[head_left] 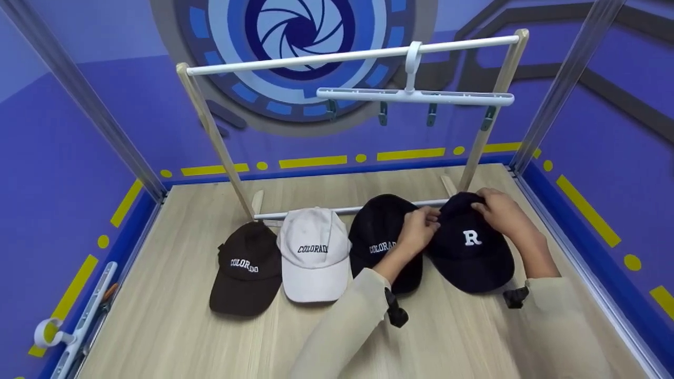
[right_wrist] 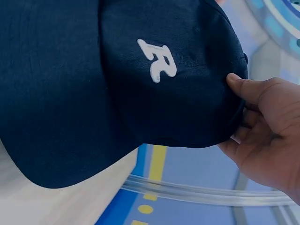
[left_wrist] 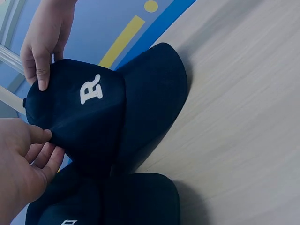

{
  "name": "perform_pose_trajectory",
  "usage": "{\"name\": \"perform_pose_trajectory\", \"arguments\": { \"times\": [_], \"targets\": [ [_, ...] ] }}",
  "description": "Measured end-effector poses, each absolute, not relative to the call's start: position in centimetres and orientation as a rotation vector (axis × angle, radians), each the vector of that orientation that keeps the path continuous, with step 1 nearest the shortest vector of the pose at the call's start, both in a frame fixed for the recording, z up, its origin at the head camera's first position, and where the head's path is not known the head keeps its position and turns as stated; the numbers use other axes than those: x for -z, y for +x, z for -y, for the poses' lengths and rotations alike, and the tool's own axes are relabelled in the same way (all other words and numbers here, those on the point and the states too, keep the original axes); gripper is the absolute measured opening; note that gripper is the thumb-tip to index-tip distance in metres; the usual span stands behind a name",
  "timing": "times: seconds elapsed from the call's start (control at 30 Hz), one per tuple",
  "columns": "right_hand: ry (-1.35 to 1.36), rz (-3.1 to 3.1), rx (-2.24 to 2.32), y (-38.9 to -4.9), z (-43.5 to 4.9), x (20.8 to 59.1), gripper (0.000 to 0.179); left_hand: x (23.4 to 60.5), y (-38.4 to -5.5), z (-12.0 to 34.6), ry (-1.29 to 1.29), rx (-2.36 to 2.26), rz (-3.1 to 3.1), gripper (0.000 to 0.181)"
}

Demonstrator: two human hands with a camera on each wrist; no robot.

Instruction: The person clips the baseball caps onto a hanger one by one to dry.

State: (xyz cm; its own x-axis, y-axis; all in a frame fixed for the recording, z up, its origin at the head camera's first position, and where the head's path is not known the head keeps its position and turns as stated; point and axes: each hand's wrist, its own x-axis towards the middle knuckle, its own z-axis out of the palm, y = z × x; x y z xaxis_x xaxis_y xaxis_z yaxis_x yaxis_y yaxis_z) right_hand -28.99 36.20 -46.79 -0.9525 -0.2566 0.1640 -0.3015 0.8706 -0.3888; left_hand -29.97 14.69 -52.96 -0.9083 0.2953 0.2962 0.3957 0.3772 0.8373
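A navy cap with a white letter R stands at the right end of a row of caps, brim toward me. My right hand grips its crown from the right, thumb on the front and fingers behind, as the right wrist view shows. On the other side my left hand pinches the crown's edge between thumb and fingertips. Beneath that forearm lies a black cap with white lettering, partly hidden. Further left are a white cap and a dark brown cap.
Behind the caps stands a rack with a white top bar and wooden posts. A white hanger with several dark green clips hangs from the bar. Another white hanger leans at the table's left edge.
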Motion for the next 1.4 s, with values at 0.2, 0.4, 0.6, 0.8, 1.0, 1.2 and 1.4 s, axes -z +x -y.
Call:
{"name": "perform_pose_trajectory", "arguments": {
  "times": [0.2,0.4,0.6,0.8,1.0,1.2,1.4],
  "targets": [
    [0.447,2.842,-0.598,-28.3,-35.5,45.3,0.023,52.1,-30.0,-14.4,-0.709,1.485,2.498,0.023],
    [0.448,2.758,-0.603,-27.4,-35.1,43.7,0.024,50.7,-30.3,-14.3,-0.686,1.424,2.485,0.036],
    [0.503,2.685,-0.627,-26.4,-34.8,42.3,0.021,49.3,-30.7,-14.0,-0.716,1.414,2.457,0.045],
    [0.535,2.629,-0.631,-25.4,-34.2,41.3,0.018,48.4,-30.6,-13.6,-0.769,1.465,2.363,0.036],
    [0.512,2.657,-0.710,-24.9,-33.7,41.2,0.022,47.8,-29.8,-13.1,-0.757,1.489,2.284,0.022],
    [0.478,2.661,-0.805,-24.6,-33.0,41.0,0.031,47.2,-29.2,-12.6,-0.756,1.482,2.215,0.014],
    [0.407,2.609,-0.836,-24.6,-32.2,41.4,0.030,46.5,-29.1,-12.3,-0.762,1.434,2.227,0.013]
  ]
}}
